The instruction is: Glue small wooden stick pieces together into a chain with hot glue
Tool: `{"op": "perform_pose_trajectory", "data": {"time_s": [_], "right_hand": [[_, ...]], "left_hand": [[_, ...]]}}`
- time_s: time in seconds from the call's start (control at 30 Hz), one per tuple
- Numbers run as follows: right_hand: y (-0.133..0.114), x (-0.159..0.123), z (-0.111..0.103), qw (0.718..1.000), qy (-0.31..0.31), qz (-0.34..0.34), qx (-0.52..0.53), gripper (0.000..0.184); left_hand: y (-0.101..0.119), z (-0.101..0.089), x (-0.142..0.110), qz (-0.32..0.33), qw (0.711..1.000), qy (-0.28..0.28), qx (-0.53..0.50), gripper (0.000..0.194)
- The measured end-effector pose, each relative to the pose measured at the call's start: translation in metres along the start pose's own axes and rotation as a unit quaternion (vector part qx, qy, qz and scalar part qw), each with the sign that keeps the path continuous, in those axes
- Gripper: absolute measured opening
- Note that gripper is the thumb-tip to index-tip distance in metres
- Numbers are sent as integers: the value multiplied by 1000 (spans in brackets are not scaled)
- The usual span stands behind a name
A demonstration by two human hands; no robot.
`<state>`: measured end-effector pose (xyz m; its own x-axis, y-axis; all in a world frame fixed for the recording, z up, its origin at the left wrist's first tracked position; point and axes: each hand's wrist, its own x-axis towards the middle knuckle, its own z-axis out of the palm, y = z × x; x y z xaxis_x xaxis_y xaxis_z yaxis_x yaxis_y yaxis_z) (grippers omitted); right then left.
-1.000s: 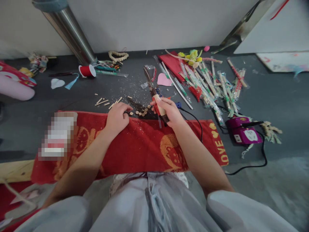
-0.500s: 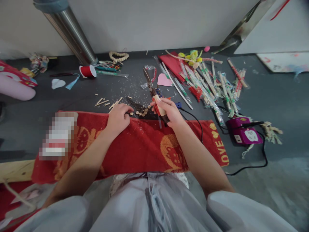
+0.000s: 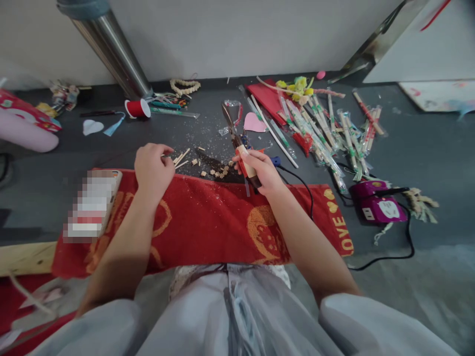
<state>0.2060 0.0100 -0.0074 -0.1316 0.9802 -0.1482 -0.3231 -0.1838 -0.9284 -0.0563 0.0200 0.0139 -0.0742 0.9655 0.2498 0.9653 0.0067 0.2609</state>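
My right hand (image 3: 262, 172) is wrapped round the red and cream handles of a pair of pruning shears (image 3: 237, 141). The dark blades are together and point away from me. To the left, my left hand (image 3: 154, 165) hovers at the towel's far edge beside several short thin wooden sticks (image 3: 181, 158). Its fingers are bent, with thumb and forefinger apart; the other fingertips are partly hidden, and I see nothing held. Small cut wooden pieces (image 3: 220, 172) lie in a cluster between the hands, with pale crumbs scattered beyond them.
A red towel (image 3: 208, 222) covers the near edge, with a phone (image 3: 92, 205) on its left. A steel flask (image 3: 115, 54) and red thread spool (image 3: 138, 108) stand behind. Wrapped stick bundles (image 3: 315, 128) lie right, near a purple power block (image 3: 378, 201) with a black cable.
My left hand has moved left from the small cut pieces to the sticks, uncovering a few pieces and covering some sticks. My right hand keeps the shears in about the same place.
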Motion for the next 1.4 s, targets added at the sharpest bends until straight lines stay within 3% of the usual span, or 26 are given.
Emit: {"op": "perform_pose_trajectory", "data": {"time_s": [0.17, 0.43, 0.67, 1.4], "right_hand": [[-1, 0, 0, 1000, -3, 3, -6, 35], [-2, -1, 0, 1000, -9, 5, -14, 35], [-1, -1, 1, 1000, -1, 4, -18, 30], [-1, -1, 2, 1000, -6, 6, 6, 33]], "left_hand": [[-7, 2, 3, -21, 1000, -8, 12, 29], [-4, 6, 0, 29, 998, -32, 48, 23], [-7, 12, -1, 65, 997, -19, 25, 18], [-6, 10, -1, 43, 998, -42, 28, 18]]}}
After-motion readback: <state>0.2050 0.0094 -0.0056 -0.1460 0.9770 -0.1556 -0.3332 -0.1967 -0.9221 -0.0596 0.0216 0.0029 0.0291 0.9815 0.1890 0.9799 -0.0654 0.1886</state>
